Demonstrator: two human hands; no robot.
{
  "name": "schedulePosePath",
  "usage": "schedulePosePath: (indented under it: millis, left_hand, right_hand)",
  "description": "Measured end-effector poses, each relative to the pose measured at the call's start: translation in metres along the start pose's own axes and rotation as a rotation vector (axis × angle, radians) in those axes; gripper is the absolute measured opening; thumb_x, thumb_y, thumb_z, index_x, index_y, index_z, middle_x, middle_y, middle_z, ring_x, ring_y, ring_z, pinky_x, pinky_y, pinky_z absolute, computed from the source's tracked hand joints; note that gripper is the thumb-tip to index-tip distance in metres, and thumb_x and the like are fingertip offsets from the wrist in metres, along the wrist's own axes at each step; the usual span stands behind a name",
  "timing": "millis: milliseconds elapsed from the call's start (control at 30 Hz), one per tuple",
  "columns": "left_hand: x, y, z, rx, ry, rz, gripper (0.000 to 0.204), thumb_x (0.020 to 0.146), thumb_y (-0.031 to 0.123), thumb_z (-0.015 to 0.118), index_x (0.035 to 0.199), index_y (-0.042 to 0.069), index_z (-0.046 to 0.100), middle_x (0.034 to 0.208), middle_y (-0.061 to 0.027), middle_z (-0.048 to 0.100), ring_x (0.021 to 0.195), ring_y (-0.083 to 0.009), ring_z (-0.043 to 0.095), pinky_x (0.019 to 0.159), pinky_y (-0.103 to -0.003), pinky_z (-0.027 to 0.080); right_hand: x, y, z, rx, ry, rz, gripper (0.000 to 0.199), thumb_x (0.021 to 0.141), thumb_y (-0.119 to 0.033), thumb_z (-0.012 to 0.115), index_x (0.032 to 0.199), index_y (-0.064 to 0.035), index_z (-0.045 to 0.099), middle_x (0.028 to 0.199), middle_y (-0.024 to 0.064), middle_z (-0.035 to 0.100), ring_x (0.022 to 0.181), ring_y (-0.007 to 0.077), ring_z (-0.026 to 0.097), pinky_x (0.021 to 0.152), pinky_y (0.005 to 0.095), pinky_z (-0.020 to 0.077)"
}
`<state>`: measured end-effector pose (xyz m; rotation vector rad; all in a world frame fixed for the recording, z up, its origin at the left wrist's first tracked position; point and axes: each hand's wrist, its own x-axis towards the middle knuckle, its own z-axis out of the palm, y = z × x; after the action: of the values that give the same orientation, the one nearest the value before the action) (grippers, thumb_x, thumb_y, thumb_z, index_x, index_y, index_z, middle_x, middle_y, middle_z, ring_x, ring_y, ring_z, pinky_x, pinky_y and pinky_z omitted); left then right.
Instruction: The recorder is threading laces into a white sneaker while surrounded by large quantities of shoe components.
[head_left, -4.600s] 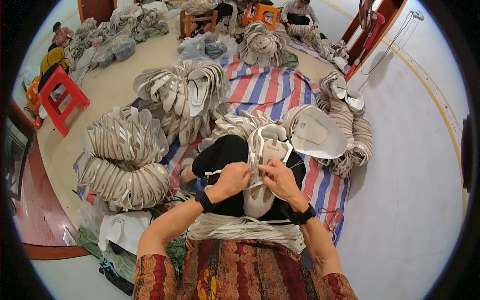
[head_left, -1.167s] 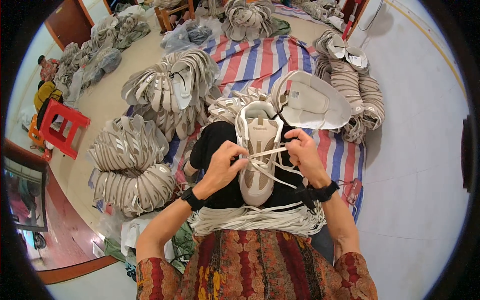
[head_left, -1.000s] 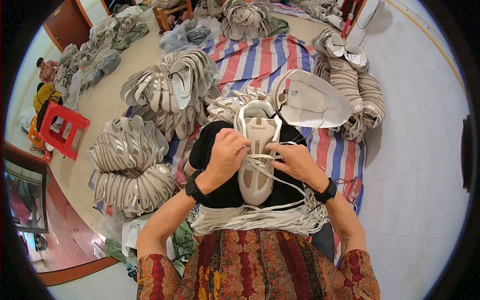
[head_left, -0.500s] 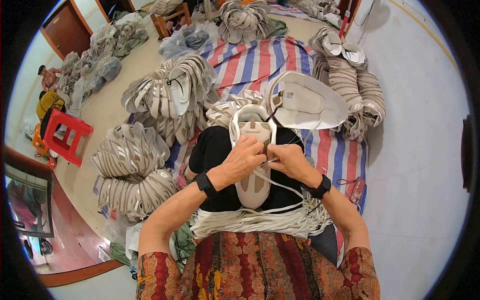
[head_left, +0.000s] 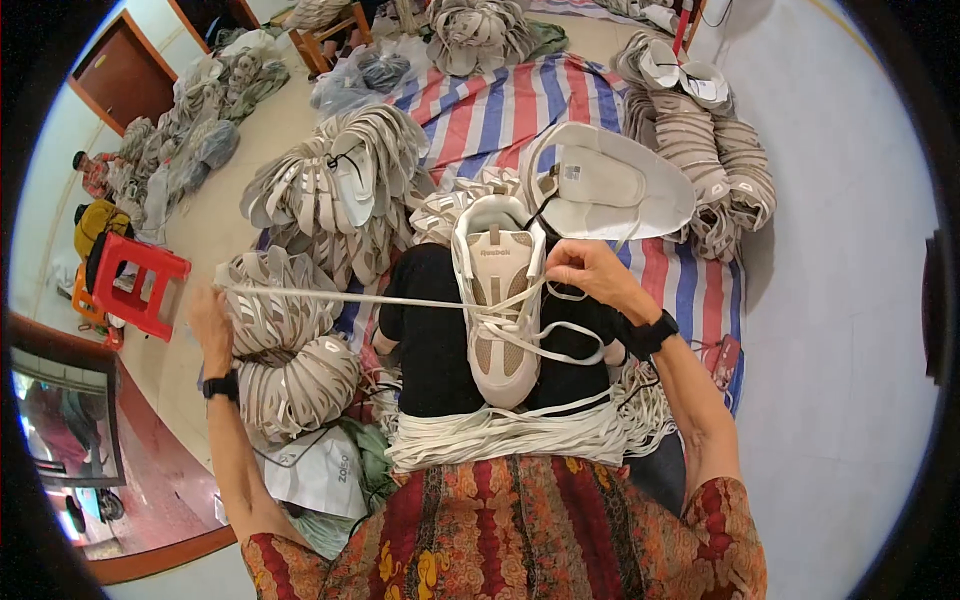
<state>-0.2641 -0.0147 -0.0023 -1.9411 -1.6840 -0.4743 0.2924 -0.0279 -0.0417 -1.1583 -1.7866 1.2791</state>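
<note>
I see my left hand [head_left: 208, 318] gripping the flat cream shoelace [head_left: 350, 297] pulled taut; my right hand [head_left: 585, 275] pinches lace at the beige mesh sneaker [head_left: 497, 300].

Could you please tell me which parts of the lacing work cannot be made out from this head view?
- Left hand: seen from its back, so its grip on the white lace is hidden.
- Right hand: its fingertips curl under, so what they pinch beside the beige shoe is unclear.
- Shoe's sole: hidden against the black lap.
- Bundle of loose laces: too tangled to count.
</note>
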Motion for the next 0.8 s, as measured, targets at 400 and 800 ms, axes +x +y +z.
schedulePosePath:
  millis: [400,800]
  left_hand:
    - [0.002,0.259,0.008,-1.216,-0.389,0.084,0.016,0.081,0.003,0.058,0.095,0.001,0.05,0.081,-0.0115,0.06,0.074,-0.0172,0.06,0.066,-0.027,0.047]
    - [0.014,0.287,0.007,-1.761,-0.868,-0.264,0.015,0.081,0.004,0.059,0.083,0.008,0.045,0.058,0.004,0.045,0.048,-0.0046,0.041,0.04,-0.021,0.031]
  right_hand:
    - [-0.088,-0.021,0.076,-0.698,0.226,-0.425,0.038,0.07,-0.01,0.066,0.105,-0.0047,0.053,0.083,0.0089,0.057,0.076,0.0285,0.053,0.065,0.0357,0.0425]
    - [-0.073,-0.051,0.02,0.761,0.415,0.11,0.028,0.086,-0.005,0.046,0.114,-0.0025,0.046,0.056,-0.0054,0.038,0.049,0.0049,0.035,0.05,0.021,0.0329]
